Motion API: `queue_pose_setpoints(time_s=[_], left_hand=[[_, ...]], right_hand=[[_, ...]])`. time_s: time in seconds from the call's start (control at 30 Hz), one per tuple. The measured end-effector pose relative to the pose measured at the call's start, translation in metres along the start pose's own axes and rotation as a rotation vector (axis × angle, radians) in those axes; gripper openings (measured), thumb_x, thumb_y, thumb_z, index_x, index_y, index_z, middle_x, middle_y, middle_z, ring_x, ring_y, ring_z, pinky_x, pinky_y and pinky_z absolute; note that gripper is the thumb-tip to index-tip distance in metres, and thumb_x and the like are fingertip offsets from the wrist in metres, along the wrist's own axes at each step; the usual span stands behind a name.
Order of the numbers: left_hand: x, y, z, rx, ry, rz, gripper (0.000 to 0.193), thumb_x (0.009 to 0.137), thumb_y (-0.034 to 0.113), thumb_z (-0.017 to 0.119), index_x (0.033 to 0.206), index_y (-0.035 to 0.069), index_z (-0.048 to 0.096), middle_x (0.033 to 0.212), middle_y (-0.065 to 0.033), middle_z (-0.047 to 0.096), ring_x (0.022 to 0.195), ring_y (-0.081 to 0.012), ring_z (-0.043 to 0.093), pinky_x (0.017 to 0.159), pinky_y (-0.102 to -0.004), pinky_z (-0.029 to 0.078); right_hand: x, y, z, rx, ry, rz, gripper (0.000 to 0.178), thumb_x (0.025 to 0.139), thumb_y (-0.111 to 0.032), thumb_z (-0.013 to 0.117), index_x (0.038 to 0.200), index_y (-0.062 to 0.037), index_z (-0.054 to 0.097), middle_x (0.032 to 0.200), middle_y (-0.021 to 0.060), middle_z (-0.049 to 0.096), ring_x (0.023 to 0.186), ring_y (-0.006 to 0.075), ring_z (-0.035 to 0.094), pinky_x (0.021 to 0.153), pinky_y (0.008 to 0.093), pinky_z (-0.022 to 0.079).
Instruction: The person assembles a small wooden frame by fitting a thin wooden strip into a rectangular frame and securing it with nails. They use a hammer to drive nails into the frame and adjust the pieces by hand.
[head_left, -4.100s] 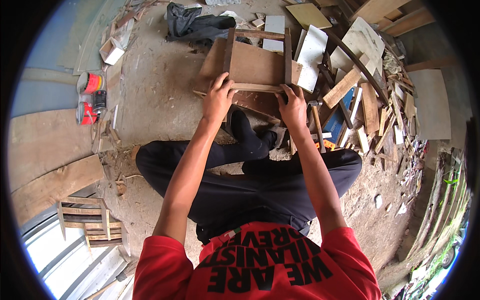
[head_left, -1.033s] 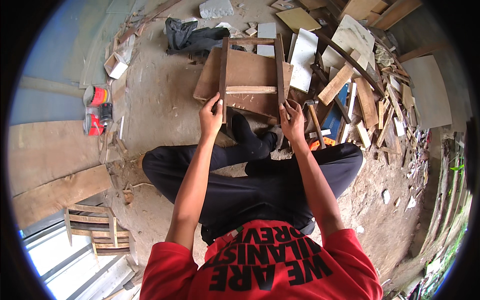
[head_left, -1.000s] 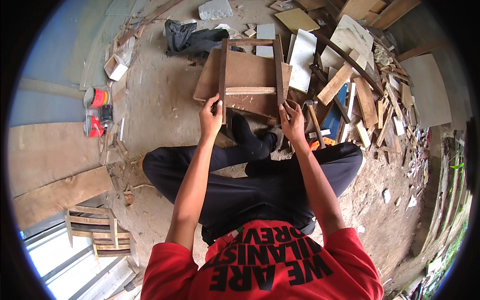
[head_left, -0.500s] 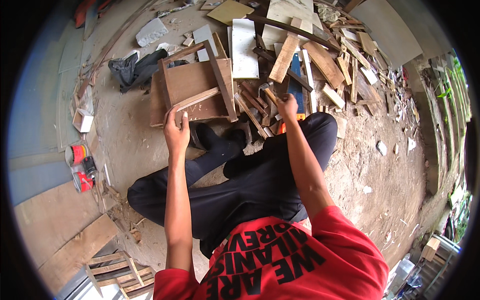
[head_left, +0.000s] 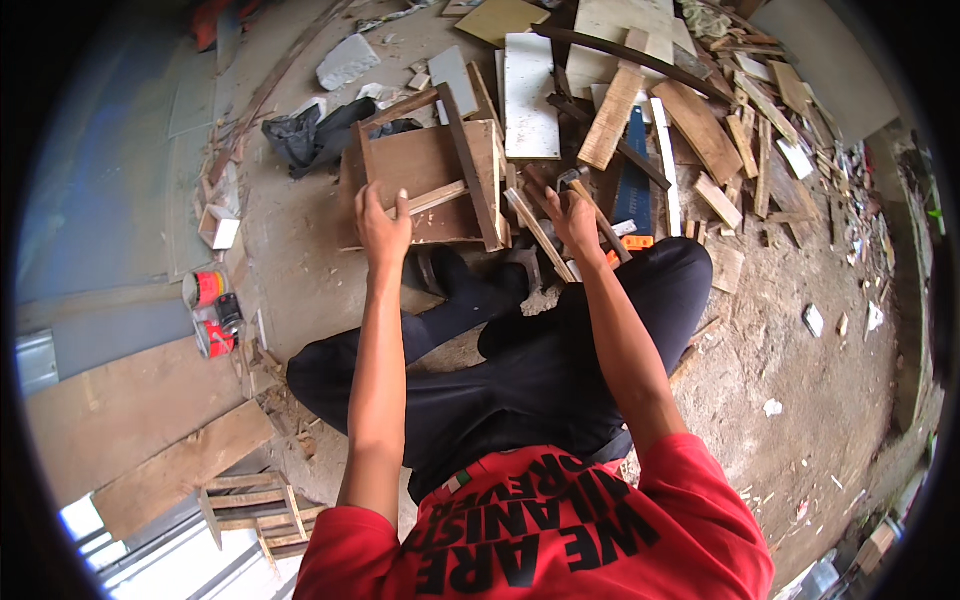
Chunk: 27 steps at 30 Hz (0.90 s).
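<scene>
My left hand point(head_left: 383, 222) grips the near left corner of a wooden frame point(head_left: 462, 150), thumb and fingers around the end of its pale cross strip point(head_left: 438, 197). That frame rests on a brown wooden box point(head_left: 425, 170) on the ground before my feet. My right hand point(head_left: 573, 222) is above the wood scraps right of the box, with its fingers bent and apart. A hammer point(head_left: 603, 218) lies just right of this hand, its metal head beside the fingertips. A handsaw point(head_left: 634, 190) with blue blade and orange handle lies further right.
Planks and offcuts point(head_left: 700, 130) are heaped at the far right, with a white board point(head_left: 530, 95) beside the box. A black plastic bag point(head_left: 315, 135) lies far left. Red cans point(head_left: 212, 338) stand by the left wall. My crossed legs point(head_left: 500, 370) fill the near middle.
My right hand has let go of the hammer and shifted to the left of its handle. My left hand stays on the frame's corner. The whole view has shifted a little.
</scene>
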<state>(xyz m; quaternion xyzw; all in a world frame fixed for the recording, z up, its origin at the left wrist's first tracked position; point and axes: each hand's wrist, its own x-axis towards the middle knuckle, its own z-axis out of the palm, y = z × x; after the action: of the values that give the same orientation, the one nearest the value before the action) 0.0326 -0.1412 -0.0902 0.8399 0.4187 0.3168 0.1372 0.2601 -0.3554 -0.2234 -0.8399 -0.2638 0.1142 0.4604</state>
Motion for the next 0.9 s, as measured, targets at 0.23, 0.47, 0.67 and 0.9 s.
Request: queue_pose_setpoints(time_s=[0.23, 0.47, 0.67, 0.9], left_hand=[[-0.020, -0.073, -0.013, -0.086, -0.119, -0.407, 0.039, 0.085, 0.021, 0.076, 0.117, -0.001, 0.069, 0.112, -0.0198, 0.072, 0.096, -0.0294, 0.070, 0.087, -0.0392, 0.054], [-0.052, -0.076, -0.006, -0.418, -0.083, -0.509, 0.040, 0.084, 0.003, 0.071, 0.123, -0.004, 0.066, 0.111, -0.0172, 0.074, 0.100, -0.0221, 0.071, 0.090, -0.0335, 0.053], [-0.053, -0.007, -0.024, -0.842, -0.060, -0.707, 0.035, 0.090, 0.000, 0.069, 0.123, -0.009, 0.065, 0.111, -0.0114, 0.072, 0.099, -0.0166, 0.066, 0.090, -0.0299, 0.050], [-0.058, 0.022, 0.011, -1.129, -0.137, -0.862, 0.031, 0.082, 0.006, 0.079, 0.111, -0.004, 0.073, 0.100, -0.0062, 0.072, 0.090, -0.0145, 0.065, 0.084, -0.0293, 0.049]], right_hand=[[-0.052, -0.131, -0.010, 0.261, -0.286, -0.092, 0.068, 0.091, -0.047, 0.072, 0.121, 0.0122, 0.058, 0.115, 0.0347, 0.063, 0.107, 0.0434, 0.064, 0.092, 0.0459, 0.051], [-0.063, -0.138, -0.001, 0.192, -0.191, -0.219, 0.055, 0.088, -0.022, 0.076, 0.127, 0.0121, 0.059, 0.111, 0.0306, 0.057, 0.100, 0.0426, 0.061, 0.087, 0.0453, 0.051], [-0.037, -0.193, -0.045, 0.210, -0.034, -0.498, 0.051, 0.082, -0.011, 0.075, 0.126, 0.0122, 0.061, 0.116, 0.0337, 0.058, 0.104, 0.0448, 0.062, 0.091, 0.0446, 0.051], [-0.016, -0.281, -0.079, 0.122, -0.173, -0.728, 0.046, 0.082, -0.001, 0.068, 0.127, 0.0057, 0.064, 0.111, 0.0267, 0.066, 0.100, 0.0450, 0.063, 0.090, 0.0460, 0.051]])
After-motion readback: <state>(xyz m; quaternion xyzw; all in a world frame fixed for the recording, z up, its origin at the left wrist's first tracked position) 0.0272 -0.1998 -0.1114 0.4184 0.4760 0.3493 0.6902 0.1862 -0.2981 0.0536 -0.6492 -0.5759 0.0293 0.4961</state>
